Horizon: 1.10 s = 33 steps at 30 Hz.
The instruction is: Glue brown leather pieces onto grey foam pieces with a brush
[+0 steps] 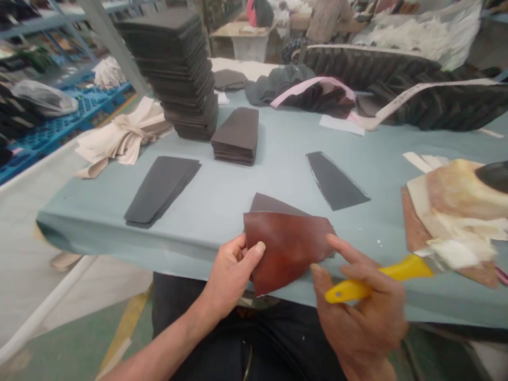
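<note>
My left hand (234, 270) pinches the left edge of a glossy reddish-brown leather piece (288, 243), thumb on top. Beneath that piece a dark grey panel (273, 202) shows along its far side. In my right hand (361, 307) is a yellow-handled brush (381, 280), its pale bristles pointing right. The index finger and thumb of that hand are at the leather's right edge. Farther off on the table lies a single dark panel (337, 181) with a whitish, shiny rim.
On the blue-grey table (273, 164) stand a tall dark stack (178, 74), a shorter stack (237, 135) and a low pile (161, 190). A glue-stained container (456, 196) sits at the right. Bundled dark pieces (440, 106) line the back. Cloth strips (123, 132) lie at the left.
</note>
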Tool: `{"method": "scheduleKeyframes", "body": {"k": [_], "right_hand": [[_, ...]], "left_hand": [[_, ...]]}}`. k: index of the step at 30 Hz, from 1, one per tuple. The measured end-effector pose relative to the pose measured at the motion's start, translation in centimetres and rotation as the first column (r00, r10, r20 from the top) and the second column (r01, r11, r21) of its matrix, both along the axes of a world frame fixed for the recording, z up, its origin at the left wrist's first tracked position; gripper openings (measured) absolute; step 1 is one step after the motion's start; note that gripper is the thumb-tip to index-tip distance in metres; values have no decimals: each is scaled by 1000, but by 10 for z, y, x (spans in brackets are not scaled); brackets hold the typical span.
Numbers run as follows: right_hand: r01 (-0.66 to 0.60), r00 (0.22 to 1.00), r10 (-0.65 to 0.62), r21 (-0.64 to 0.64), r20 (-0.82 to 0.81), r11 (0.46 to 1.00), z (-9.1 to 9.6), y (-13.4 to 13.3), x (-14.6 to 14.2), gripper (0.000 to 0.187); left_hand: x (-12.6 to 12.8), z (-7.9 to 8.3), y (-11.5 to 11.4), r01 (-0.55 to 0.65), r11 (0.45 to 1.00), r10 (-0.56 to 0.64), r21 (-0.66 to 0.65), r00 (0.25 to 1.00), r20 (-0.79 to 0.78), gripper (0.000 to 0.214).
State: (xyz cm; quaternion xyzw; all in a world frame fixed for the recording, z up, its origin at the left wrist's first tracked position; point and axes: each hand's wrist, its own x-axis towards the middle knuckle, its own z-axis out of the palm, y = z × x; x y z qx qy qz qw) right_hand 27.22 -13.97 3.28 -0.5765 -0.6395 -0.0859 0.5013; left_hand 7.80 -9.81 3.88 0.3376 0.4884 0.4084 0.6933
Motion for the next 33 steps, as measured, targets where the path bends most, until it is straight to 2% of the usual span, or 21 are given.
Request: {"method": "scheduleKeyframes", "body": {"k": [5, 10, 12, 17, 22, 27, 33], "right_hand": [[-105, 993, 90, -253, -72, 962, 6, -1, -28, 34], [-248, 968, 221, -351, -117, 903, 18, -12, -28, 50], [-247, 969, 217, -369, -121, 896, 19, -16, -29, 53], [-208, 974, 158, -369, -160, 906, 14, -16, -31, 39], [-294, 949, 206, -425, -241, 856, 13, -15, -27, 38], [-349, 923, 232, -417, -306, 839, 14, -17, -27, 38], [-334, 905, 177, -391, -387, 858, 15, -17, -30, 29]], "left_hand": [[0, 8, -11, 64, 998, -64, 1, 997, 35, 61], [-2, 24, -8, 161, 986, -164, 29, 970, 179, 60], [-1, 26, -7, 183, 982, -189, 49, 955, 226, 62], [0, 18, -5, 188, 982, -191, 32, 958, 215, 60], [-2, 10, -5, 169, 986, -165, -2, 964, 206, 65], [0, 11, -5, 151, 988, -139, -30, 957, 254, 64], [4, 10, -4, 157, 988, -152, 3, 952, 266, 54]]}}
